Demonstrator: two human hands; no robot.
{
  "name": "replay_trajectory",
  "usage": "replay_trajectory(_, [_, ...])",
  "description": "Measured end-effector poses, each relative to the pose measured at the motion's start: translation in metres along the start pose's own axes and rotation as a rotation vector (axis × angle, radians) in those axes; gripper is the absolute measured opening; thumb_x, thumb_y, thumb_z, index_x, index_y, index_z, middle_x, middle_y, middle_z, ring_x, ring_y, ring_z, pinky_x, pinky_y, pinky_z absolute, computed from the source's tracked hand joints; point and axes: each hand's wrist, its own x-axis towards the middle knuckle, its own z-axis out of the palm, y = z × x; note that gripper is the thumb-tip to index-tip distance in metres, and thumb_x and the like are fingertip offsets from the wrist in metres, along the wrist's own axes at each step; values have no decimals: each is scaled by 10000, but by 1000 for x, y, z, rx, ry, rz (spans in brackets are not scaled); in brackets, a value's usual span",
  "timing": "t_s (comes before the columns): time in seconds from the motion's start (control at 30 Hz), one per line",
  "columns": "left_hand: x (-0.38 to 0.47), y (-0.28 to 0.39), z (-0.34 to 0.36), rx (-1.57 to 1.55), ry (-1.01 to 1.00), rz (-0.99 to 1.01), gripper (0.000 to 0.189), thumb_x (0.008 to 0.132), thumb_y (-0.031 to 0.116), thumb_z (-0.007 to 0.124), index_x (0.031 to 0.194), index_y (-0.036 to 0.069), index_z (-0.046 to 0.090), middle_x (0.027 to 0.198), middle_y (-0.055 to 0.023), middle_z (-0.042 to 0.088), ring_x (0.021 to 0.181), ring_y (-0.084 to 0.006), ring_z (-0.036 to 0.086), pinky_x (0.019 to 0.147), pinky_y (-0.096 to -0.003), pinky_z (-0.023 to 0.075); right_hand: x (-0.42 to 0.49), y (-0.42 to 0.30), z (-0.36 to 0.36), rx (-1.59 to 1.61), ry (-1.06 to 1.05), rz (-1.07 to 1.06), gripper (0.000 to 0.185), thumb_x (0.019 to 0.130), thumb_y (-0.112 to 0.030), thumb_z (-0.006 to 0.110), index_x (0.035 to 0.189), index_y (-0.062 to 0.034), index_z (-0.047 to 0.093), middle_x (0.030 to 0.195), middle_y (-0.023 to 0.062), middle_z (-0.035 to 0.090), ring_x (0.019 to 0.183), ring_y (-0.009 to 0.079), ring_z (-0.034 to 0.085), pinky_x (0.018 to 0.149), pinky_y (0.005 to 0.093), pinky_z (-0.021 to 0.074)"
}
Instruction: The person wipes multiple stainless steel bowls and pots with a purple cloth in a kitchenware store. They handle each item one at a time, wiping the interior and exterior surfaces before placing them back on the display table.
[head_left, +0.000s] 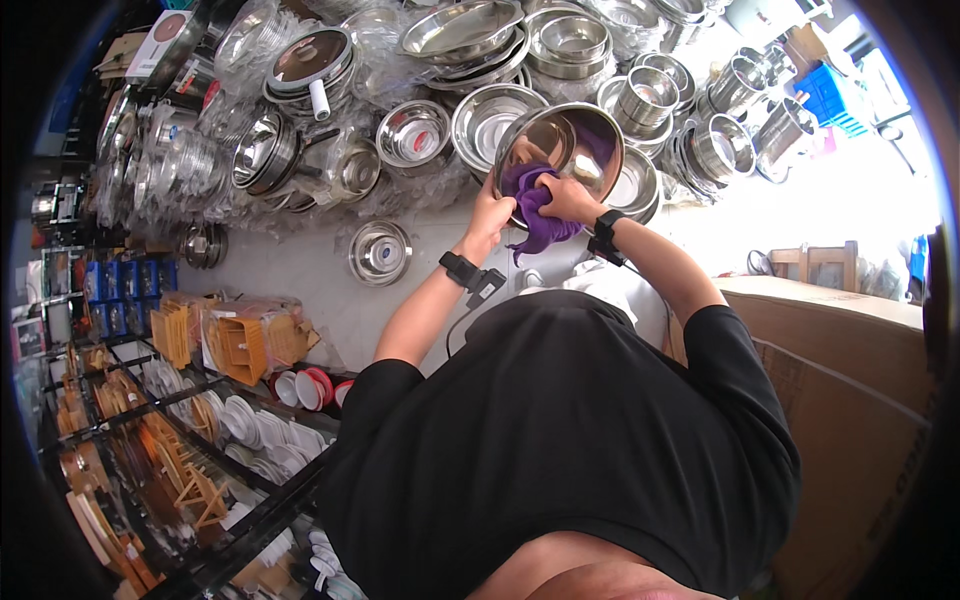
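Note:
A shiny stainless steel bowl (600, 124) is tilted in front of me, its hollow facing my body. My left hand (491, 214) grips its near left rim, with the thumb beside a purple cloth (551, 232). Bunched in my right hand (566, 196), the cloth lies against the inside of the bowl and hangs over its lower edge. Another steel basin (487, 124) is just beyond on the left, and a further one (634, 184) shows behind the bowl on the right.
Stacked steel basins (465, 34), pots in plastic wrap and a lidded pan (311, 64) crowd the far side. One basin (380, 253) sits on the pale floor. Shelving (277, 495) with dishes and wooden goods stands left; a large cardboard box (832, 375) is at my right.

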Motion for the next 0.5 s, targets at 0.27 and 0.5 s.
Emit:
replay_trajectory(0.27, [1, -7, 4, 29, 31, 58, 712, 714, -125, 477, 1390, 91, 439, 1022, -36, 590, 748, -129, 604, 587, -297, 544, 29, -36, -13, -347, 602, -369, 427, 743, -156, 655, 1157, -77, 583, 1101, 178, 538, 1061, 345, 512, 928, 410, 462])
replay_trajectory(0.5, [-4, -7, -13, 99, 136, 21, 441, 753, -44, 514, 1186, 33, 530, 966, -101, 627, 766, -215, 677, 574, -377, 605, 37, -6, -42, -737, 703, -216, 213, 822, -123, 550, 1021, -61, 592, 1058, 126, 584, 1002, 276, 538, 824, 355, 458])
